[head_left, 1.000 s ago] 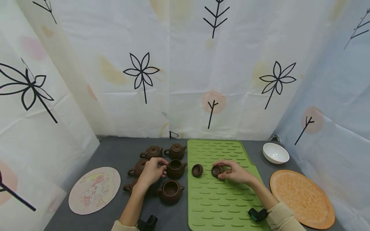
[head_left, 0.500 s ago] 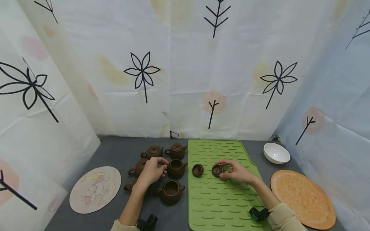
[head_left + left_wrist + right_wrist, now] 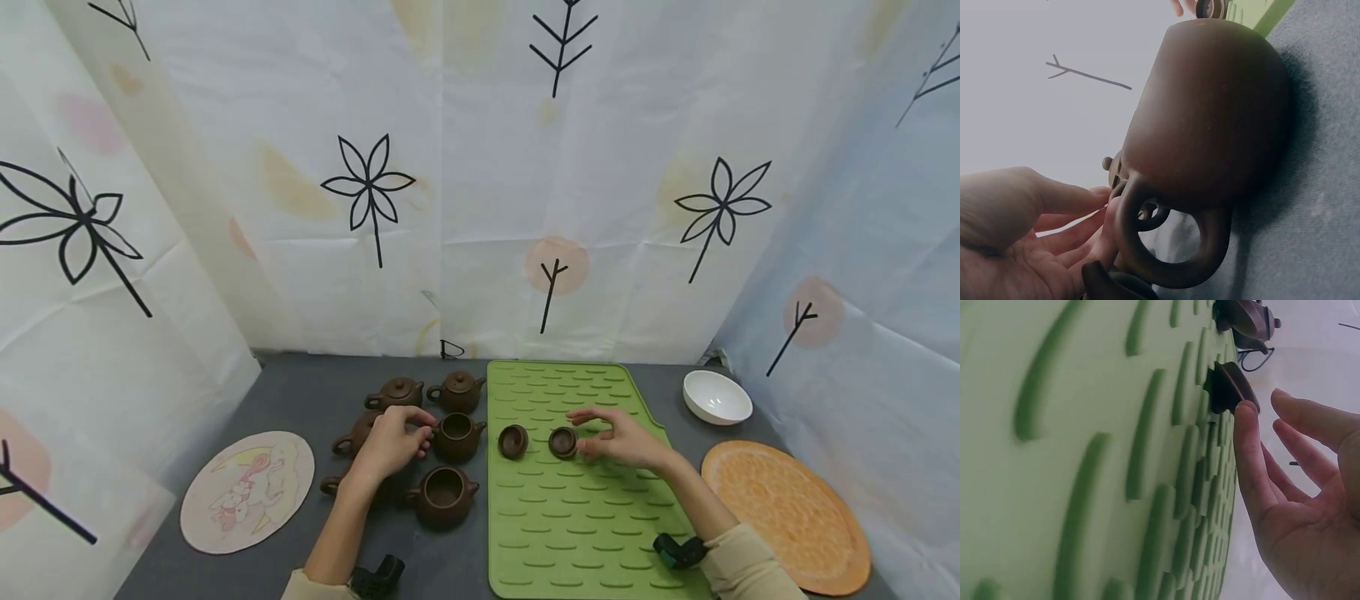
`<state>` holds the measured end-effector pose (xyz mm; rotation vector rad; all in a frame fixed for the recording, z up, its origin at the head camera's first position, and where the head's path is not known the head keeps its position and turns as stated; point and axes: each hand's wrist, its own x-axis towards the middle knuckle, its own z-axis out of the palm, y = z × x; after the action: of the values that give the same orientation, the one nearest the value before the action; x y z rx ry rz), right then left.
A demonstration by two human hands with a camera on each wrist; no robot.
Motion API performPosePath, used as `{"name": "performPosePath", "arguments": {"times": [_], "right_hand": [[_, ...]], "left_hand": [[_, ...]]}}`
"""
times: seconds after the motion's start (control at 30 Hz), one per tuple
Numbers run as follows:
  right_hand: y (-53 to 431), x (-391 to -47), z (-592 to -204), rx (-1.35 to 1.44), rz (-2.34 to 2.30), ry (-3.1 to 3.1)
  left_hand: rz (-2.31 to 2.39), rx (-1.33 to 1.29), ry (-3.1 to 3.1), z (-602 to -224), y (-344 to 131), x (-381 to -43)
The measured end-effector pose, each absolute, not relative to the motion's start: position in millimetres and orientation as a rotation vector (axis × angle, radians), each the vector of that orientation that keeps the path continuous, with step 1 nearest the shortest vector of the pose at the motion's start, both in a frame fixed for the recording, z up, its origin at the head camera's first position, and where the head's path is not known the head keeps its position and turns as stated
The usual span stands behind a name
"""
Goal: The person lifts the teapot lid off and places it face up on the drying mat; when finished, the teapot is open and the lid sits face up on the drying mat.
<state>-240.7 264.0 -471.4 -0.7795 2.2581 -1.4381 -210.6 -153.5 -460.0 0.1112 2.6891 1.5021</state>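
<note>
Two small brown lids [image 3: 513, 442] lie on the green mat [image 3: 585, 525]. Beside the farther-right lid [image 3: 562, 442], the right hand [image 3: 624, 442] has a wide-open grip, holding nothing; whether its thumb touches the rim is hard to tell. On the desk [image 3: 442, 567], the left hand [image 3: 392, 443] pinches the handle of the middle lidless teapot [image 3: 456, 438], just beyond another lidless one.

My left hand [image 3: 392, 443] has a dark brown, round, open teapot [image 3: 457, 446]; my right hand [image 3: 626, 440], a dark brown, small, round lid [image 3: 562, 443]. My cloth sleeves [image 3: 752, 564] are beige. The flat green mat [image 3: 577, 575] carries curved dashes, the pale pink disc [image 3: 202, 517] a pink-and-yellow drawing, the white hanging sheet [image 3: 487, 150] black-outlined flowers [image 3: 367, 183].
</note>
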Motion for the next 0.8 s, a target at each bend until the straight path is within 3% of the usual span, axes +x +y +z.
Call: {"name": "performPosePath", "arguments": {"times": [0.4, 0.8], "right_hand": [[245.6, -240.4, -449.3, -0.759, -1.457, 2.354], [195.2, -255.8, -434.7, -0.766, -1.516, 2.363]], "left_hand": [[1.471, 0.215, 2.676, -452.9, -169.3, -208.6], [1.368, 0.454, 2.705, -432.5, -184.4, -227.8]]}}
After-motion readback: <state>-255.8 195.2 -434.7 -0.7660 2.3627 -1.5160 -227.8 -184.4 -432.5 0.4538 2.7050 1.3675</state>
